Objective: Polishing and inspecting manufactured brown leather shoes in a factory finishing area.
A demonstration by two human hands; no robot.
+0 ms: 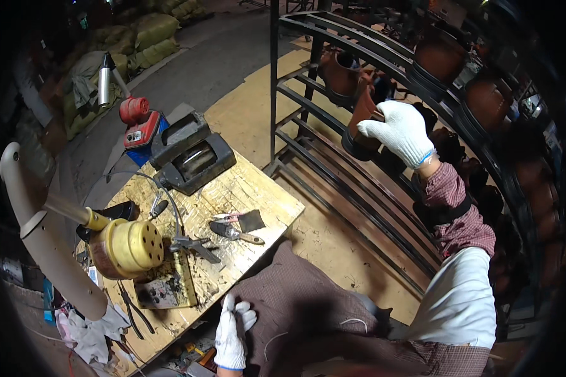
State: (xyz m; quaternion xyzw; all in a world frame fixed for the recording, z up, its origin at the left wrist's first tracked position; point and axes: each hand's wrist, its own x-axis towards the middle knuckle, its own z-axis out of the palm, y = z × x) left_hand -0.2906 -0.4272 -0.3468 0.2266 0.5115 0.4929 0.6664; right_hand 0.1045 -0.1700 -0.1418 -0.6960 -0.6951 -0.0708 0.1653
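Pinching with the white-gloved right hand [404,134] the brown boot [361,118], just to its left, beside a dark rack [274,81]. Nearly upright along the long axis, sole end lowermost; toe direction impossible to tell, partly hidden by fingers. Well down-left, with left hand [236,327] loosely bent.

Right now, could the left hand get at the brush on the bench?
Probably yes: the left hand looks empty, and the brush lies on the bench near its edge, handle uncovered.
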